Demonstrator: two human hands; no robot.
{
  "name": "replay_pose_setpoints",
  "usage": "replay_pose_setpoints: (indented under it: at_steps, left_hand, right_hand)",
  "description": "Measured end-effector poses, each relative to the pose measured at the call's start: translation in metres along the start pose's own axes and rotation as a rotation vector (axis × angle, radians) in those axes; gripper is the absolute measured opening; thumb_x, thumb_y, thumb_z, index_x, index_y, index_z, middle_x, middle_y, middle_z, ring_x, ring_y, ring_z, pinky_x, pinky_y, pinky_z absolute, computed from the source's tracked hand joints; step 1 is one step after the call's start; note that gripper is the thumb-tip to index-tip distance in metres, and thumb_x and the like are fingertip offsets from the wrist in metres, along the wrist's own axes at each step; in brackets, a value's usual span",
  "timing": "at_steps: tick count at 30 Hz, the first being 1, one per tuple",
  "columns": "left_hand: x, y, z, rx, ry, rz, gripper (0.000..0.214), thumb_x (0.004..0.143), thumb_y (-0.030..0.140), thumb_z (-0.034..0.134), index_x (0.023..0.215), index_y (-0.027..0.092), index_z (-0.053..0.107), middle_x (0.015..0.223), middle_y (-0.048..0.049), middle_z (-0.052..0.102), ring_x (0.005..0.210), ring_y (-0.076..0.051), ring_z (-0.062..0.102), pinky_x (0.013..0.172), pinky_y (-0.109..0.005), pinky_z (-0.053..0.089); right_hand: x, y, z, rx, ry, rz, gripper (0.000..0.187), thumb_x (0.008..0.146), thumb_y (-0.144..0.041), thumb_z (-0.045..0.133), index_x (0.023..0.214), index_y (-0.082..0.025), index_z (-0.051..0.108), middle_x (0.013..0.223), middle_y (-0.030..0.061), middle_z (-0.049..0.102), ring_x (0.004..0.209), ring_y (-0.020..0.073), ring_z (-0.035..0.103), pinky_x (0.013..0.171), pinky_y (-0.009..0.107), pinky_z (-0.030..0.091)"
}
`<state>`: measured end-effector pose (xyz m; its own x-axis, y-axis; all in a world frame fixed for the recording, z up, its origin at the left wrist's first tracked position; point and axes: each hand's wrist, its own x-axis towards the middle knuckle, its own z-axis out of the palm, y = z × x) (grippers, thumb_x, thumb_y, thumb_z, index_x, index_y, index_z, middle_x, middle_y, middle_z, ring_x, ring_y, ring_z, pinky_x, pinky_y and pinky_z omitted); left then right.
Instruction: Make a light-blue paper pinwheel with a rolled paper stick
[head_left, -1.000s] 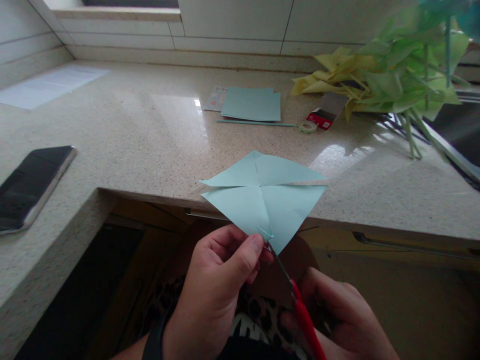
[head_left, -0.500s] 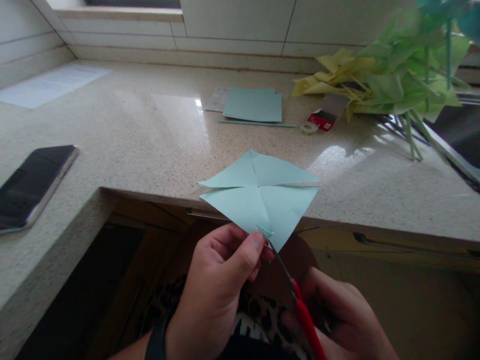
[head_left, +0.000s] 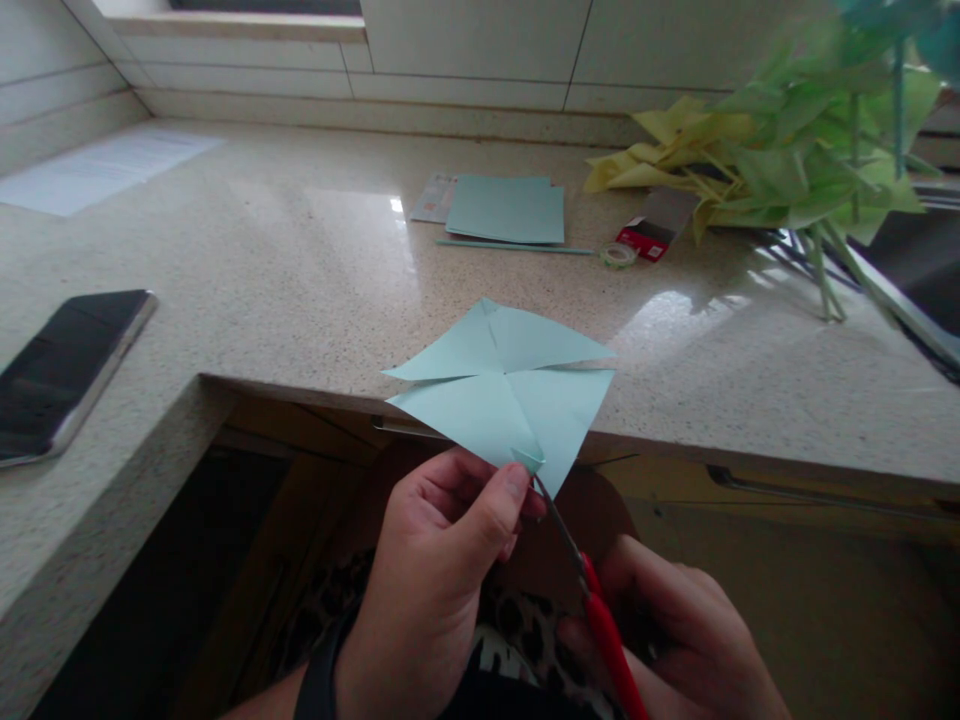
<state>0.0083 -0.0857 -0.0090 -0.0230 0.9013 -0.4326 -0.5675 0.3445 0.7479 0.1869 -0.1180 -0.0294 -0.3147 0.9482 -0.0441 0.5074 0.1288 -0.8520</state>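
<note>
A light blue-green square of paper (head_left: 480, 408) is held out cornerwise over the counter's front edge. Slits run in from its left and right corners toward a small hole at the middle, and creases mark the other diagonal. My left hand (head_left: 442, 560) pinches the near corner between thumb and fingers, where a small flap is folded up. In my right hand (head_left: 682, 630) are red-handled scissors (head_left: 606, 635). Their blade tips meet the paper at the near corner, right beside my left thumb; how far they reach into it is hidden.
On the pale speckled counter (head_left: 285, 270) lie a phone (head_left: 67, 365), a printed sheet (head_left: 105, 165), a stack of blue-green paper (head_left: 504, 210), a thin stick (head_left: 514, 247), a tape roll (head_left: 618, 257) and a small red box (head_left: 649, 238). Paper pinwheels (head_left: 795, 160) fill the right back.
The paper square has turned slightly and its far part has shifted left. The scissors have moved a little to the left at the near corner; both hands keep their hold.
</note>
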Motion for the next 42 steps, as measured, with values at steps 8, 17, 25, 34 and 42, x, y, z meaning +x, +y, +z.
replay_pose_setpoints:
  at_steps: [8,17,25,34,42]
  left_hand:
    - [-0.002,0.001,0.005,-0.117,0.017,-0.003,0.018,0.077,0.026,0.087,0.071,0.015,0.074,0.066,-0.0003,0.07,0.057,-0.006,0.053,0.055,-0.015,0.043]
    - [0.0,0.007,-0.002,-0.134,0.019,0.004,0.015,0.086,0.022,0.079,0.075,0.015,0.073,0.069,-0.0004,0.069,0.057,-0.006,0.051,0.055,-0.014,0.043]
    - [0.001,0.013,-0.007,-0.088,0.01,-0.005,0.014,0.088,0.023,0.078,0.077,0.015,0.074,0.072,-0.0012,0.071,0.059,-0.007,0.053,0.057,-0.014,0.046]
    - [0.001,0.008,-0.009,-0.059,-0.001,-0.022,0.017,0.086,0.03,0.08,0.079,0.015,0.076,0.076,-0.0034,0.074,0.061,-0.008,0.055,0.058,-0.015,0.048]
    - [0.002,0.012,-0.006,-0.01,-0.092,-0.054,0.019,0.074,0.022,0.09,0.089,0.017,0.079,0.079,-0.0001,0.072,0.063,-0.006,0.055,0.061,-0.012,0.049]
  right_hand:
    - [0.0,0.0,0.008,-0.024,0.094,-0.055,0.038,0.088,-0.042,0.07,0.064,-0.022,0.048,0.051,-0.0064,0.046,0.044,0.0093,0.04,0.041,0.022,0.029]
    - [-0.002,0.007,0.0,-0.102,0.165,-0.084,0.033,0.089,-0.037,0.069,0.066,-0.023,0.05,0.053,-0.0068,0.047,0.044,0.0094,0.04,0.042,0.024,0.031]
    - [-0.007,0.005,-0.003,0.016,0.18,0.053,0.034,0.091,-0.041,0.067,0.067,-0.023,0.051,0.054,-0.006,0.047,0.047,0.0109,0.04,0.044,0.026,0.031]
    - [0.001,0.008,-0.003,0.147,0.05,0.124,0.036,0.092,-0.047,0.064,0.069,-0.023,0.05,0.06,-0.0029,0.052,0.052,0.0128,0.045,0.046,0.025,0.036]
    - [0.006,0.009,-0.003,0.201,0.051,0.162,0.036,0.088,-0.042,0.069,0.067,-0.022,0.048,0.059,-0.0046,0.047,0.053,0.0118,0.039,0.047,0.024,0.033]
